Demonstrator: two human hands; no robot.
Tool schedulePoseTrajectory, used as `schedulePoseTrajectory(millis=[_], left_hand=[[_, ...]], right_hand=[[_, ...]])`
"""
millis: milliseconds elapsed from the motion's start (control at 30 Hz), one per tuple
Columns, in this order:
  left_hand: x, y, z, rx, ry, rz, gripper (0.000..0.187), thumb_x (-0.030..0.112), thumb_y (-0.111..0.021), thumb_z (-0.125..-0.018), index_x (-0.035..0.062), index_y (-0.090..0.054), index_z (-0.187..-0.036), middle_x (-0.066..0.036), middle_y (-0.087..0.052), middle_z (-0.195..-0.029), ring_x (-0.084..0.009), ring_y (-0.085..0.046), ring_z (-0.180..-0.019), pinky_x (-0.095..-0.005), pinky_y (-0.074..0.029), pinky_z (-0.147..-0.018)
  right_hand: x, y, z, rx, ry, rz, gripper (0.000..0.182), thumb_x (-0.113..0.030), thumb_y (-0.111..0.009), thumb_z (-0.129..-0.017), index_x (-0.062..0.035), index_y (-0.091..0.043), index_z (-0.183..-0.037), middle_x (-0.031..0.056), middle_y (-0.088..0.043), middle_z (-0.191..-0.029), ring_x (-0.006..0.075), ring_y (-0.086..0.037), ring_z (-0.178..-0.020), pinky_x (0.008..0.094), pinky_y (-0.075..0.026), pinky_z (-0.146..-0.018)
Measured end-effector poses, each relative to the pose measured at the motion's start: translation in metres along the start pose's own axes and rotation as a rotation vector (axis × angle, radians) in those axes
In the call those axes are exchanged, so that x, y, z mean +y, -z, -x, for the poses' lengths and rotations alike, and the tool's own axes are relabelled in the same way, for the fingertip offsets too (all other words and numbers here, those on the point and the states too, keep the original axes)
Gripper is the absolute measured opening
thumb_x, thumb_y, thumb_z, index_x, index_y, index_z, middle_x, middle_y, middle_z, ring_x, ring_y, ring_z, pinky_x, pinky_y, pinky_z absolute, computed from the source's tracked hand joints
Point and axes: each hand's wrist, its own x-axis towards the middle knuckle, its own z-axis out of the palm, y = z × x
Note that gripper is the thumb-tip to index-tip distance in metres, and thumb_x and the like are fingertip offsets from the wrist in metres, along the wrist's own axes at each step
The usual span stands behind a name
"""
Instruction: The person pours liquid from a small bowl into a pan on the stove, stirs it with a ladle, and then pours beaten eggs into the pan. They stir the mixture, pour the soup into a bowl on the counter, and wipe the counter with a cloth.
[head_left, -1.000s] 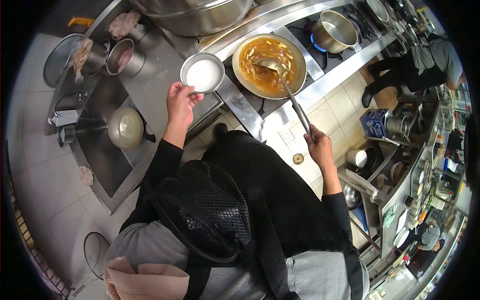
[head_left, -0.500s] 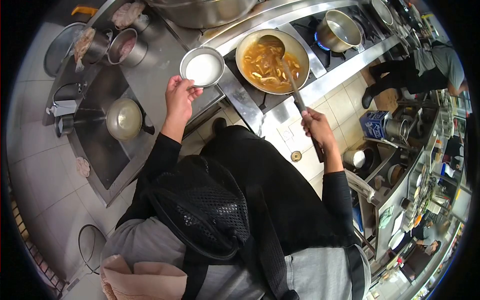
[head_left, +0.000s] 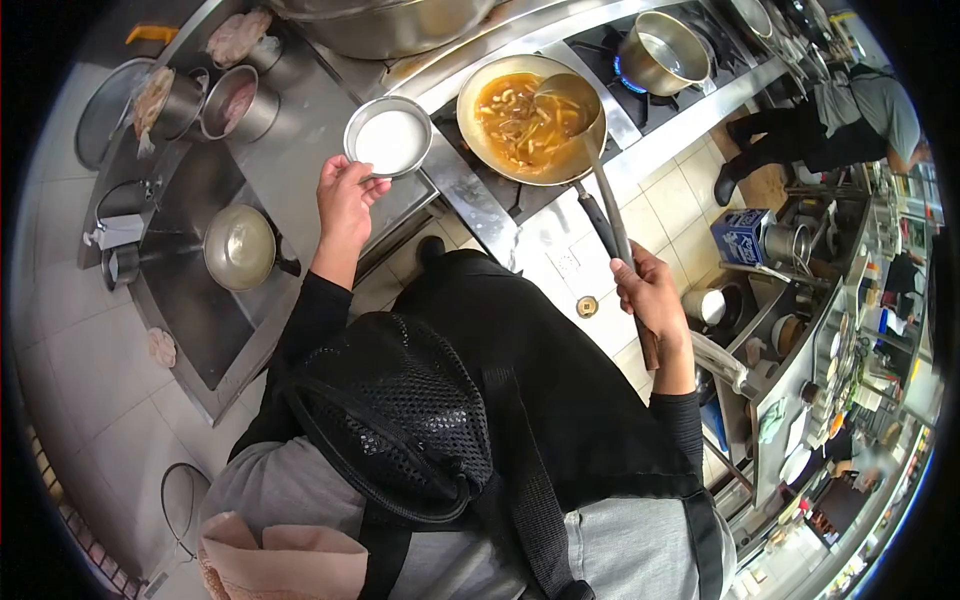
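Observation:
My left hand [head_left: 347, 208] grips the rim of a small round metal bowl [head_left: 388, 104] of white liquid [head_left: 391, 142], held level just left of the frying pan. The pan [head_left: 468, 147] sits on the stove, with pale strips in a brown-orange sauce [head_left: 515, 120]. My right hand [head_left: 655, 295] is wrapped round the long handle of a ladle [head_left: 567, 104], whose cup is at the right side of the sauce. Beside the ladle's shaft, the pan's black handle [head_left: 597, 218] points toward me, not held by either hand.
A pot [head_left: 665, 55] stands over a blue flame on the right burner. Another pan [head_left: 240, 248] lies in the sink area at left, near metal containers [head_left: 245, 105] holding food. A large pot [head_left: 400, 30] stands at the back. A co-worker [head_left: 860, 120] stands at right.
The ladle's cup has swung right across the sauce, and my right hand has moved slightly down and right. My left hand still holds the bowl. The pan's handle now shows.

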Motion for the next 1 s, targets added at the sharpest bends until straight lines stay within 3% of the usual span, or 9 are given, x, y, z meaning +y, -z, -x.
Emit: schedulePoseTrajectory(millis=[33,167,267,467,500,633,733,867,1000], left_hand=[[0.000,-0.002,-0.001,0.000,-0.002,0.001,0.026,-0.001,-0.062,-0.083,0.0099,-0.042,-0.096,-0.012,-0.060,-0.091,-0.0239,-0.062,-0.070,-0.0355,-0.057,-0.063],[-0.003,-0.006,-0.009,-0.042,0.003,0.002,0.025,-0.001,-0.062,-0.083,0.0095,-0.042,-0.097,-0.012,-0.060,-0.091,-0.0241,-0.062,-0.070,-0.0353,-0.057,-0.064],[0.000,-0.012,-0.014,-0.086,0.006,-0.003,0.024,-0.001,-0.061,-0.084,0.0093,-0.043,-0.096,-0.011,-0.060,-0.091,-0.0240,-0.062,-0.071,-0.0352,-0.057,-0.064],[0.012,-0.042,-0.034,-0.181,0.007,-0.160,0.024,0.001,-0.062,-0.085,0.0095,-0.045,-0.101,-0.009,-0.058,-0.096,-0.0238,-0.063,-0.074,-0.0331,-0.057,-0.066],[0.013,-0.049,-0.036,-0.192,-0.003,-0.168,0.024,-0.001,-0.061,-0.085,0.0089,-0.044,-0.098,-0.009,-0.059,-0.092,-0.0232,-0.064,-0.070,-0.0344,-0.059,-0.064],[0.013,-0.072,-0.053,-0.222,-0.025,-0.164,0.025,-0.004,-0.060,-0.083,0.0086,-0.043,-0.095,-0.010,-0.060,-0.087,-0.0228,-0.065,-0.065,-0.0363,-0.061,-0.062],[0.007,-0.091,-0.066,-0.240,-0.012,-0.142,0.025,-0.005,-0.060,-0.083,0.0092,-0.042,-0.094,-0.011,-0.060,-0.087,-0.0230,-0.065,-0.064,-0.0370,-0.061,-0.061],[-0.012,-0.111,-0.084,-0.277,0.027,-0.129,0.027,-0.004,-0.061,-0.083,0.0095,-0.042,-0.096,-0.010,-0.058,-0.092,-0.0240,-0.065,-0.069,-0.0373,-0.061,-0.065],[-0.024,-0.137,-0.090,-0.289,-0.025,-0.184,0.025,-0.005,-0.060,-0.081,0.0088,-0.043,-0.094,-0.010,-0.058,-0.091,-0.0242,-0.065,-0.068,-0.0366,-0.060,-0.062]], right_hand=[[-0.003,0.006,0.002,0.010,-0.001,0.075,0.039,-0.013,-0.063,-0.096,0.0023,-0.054,-0.131,-0.0006,-0.050,-0.073,0.0074,-0.048,-0.055,0.0251,-0.040,-0.049],[0.004,0.012,0.005,0.145,0.144,0.329,0.043,-0.015,-0.066,-0.094,0.0005,-0.054,-0.132,0.0037,-0.059,-0.077,0.0147,-0.055,-0.062,0.0332,-0.048,-0.058],[0.007,0.011,-0.007,0.317,0.297,0.692,0.031,-0.014,-0.070,-0.088,0.0020,-0.058,-0.112,0.0235,-0.066,-0.082,0.0379,-0.065,-0.072,0.0436,-0.051,-0.068],[0.047,-0.004,-0.076,0.380,0.464,0.731,0.026,-0.013,-0.070,-0.086,0.0002,-0.058,-0.105,0.0255,-0.064,-0.078,0.0452,-0.062,-0.077,0.0483,-0.049,-0.067],[0.050,-0.013,-0.081,0.338,0.431,0.628,0.023,-0.014,-0.070,-0.086,0.0000,-0.059,-0.100,0.0258,-0.062,-0.076,0.0448,-0.062,-0.074,0.0476,-0.049,-0.067],[0.046,-0.039,-0.074,-0.087,0.017,0.022,0.024,-0.022,-0.067,-0.094,-0.0021,-0.059,-0.083,-0.0014,-0.051,-0.063,0.0062,-0.045,-0.050,0.0246,-0.038,-0.045],[0.040,-0.041,-0.054,-0.152,-0.157,-0.483,0.018,-0.018,-0.066,-0.094,-0.0018,-0.061,-0.089,-0.0025,-0.049,-0.064,0.0046,-0.044,-0.050,0.0213,-0.036,-0.044],[0.032,-0.026,-0.024,-0.142,-0.172,-0.487,0.017,-0.016,-0.066,-0.094,-0.0001,-0.061,-0.090,-0.0015,-0.051,-0.066,0.0045,-0.046,-0.051,0.0215,-0.037,-0.043],[0.025,-0.008,0.001,-0.009,-0.084,-0.106,0.015,-0.013,-0.064,-0.094,0.0004,-0.060,-0.088,-0.0023,-0.049,-0.063,0.0044,-0.045,-0.050,0.0220,-0.037,-0.044]])
